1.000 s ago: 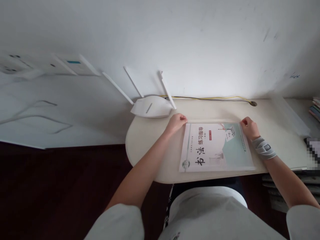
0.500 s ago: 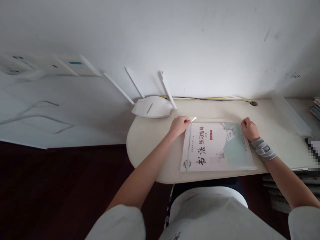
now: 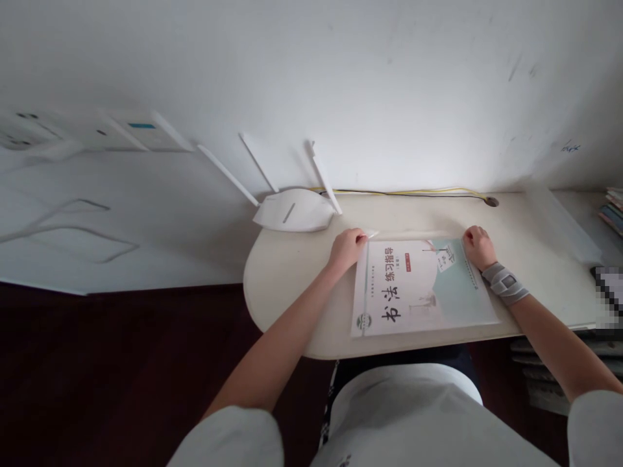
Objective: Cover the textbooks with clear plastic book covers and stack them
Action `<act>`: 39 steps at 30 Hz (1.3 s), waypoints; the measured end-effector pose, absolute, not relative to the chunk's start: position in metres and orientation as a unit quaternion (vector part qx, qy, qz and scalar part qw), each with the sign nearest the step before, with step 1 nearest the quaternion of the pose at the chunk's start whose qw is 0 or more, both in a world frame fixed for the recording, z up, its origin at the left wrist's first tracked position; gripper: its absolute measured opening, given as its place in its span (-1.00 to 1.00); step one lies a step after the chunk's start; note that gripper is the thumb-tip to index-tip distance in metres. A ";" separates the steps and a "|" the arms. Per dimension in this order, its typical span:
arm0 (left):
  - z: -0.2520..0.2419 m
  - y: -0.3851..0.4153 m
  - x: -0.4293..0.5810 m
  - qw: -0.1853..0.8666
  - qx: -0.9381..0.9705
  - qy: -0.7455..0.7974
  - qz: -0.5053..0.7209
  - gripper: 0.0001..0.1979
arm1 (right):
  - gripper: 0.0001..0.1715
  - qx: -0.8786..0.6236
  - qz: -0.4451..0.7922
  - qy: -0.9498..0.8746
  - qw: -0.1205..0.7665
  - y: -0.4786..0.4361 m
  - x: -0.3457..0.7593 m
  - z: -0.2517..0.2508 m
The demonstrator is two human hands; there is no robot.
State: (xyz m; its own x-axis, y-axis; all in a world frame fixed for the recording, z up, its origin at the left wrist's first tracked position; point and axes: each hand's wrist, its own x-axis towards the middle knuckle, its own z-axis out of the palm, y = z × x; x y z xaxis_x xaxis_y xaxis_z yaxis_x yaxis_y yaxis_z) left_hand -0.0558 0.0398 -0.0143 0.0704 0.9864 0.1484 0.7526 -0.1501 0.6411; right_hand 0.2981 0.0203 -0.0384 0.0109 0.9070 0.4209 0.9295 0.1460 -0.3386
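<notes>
The booklet (image 3: 418,288) lay flat in the middle right of the frame, near the lower edge of the desk (image 3: 287,285), its printed cover facing up inside a clear sleeve (image 3: 413,234) that reached a little past its upper edge. It looked thin and light, likely floppy if lifted by one corner. The glossy film seemed slippery, so a hold at both upper corners or along the spine suited it best. The left hand (image 3: 346,248) pinched the sleeve's upper left corner between thumb and fingertips, a small flap of film raised there. The right hand (image 3: 477,246), with a grey band (image 3: 506,284) on its wrist, sat curled shut at the upper right corner – whether it gripped the film could not be told. A white router (image 3: 292,211) stood just above the left hand, and a yellow cable (image 3: 403,191) ran along the wall – books (image 3: 614,211) were stacked at the far right
</notes>
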 end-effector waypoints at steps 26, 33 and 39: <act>0.048 0.008 -0.075 0.431 0.639 0.500 0.396 -0.68 | -0.65 -0.578 0.286 -0.610 0.459 -0.020 0.316 0.051; 0.058 0.008 -0.081 0.466 0.645 0.500 0.342 -0.58 | -0.58 -0.575 0.404 -0.608 0.369 -0.022 0.330 0.070; 0.060 0.004 -0.079 0.476 0.619 0.528 0.334 -0.69 | -0.54 -0.570 0.447 -0.620 0.300 -0.025 0.326 0.084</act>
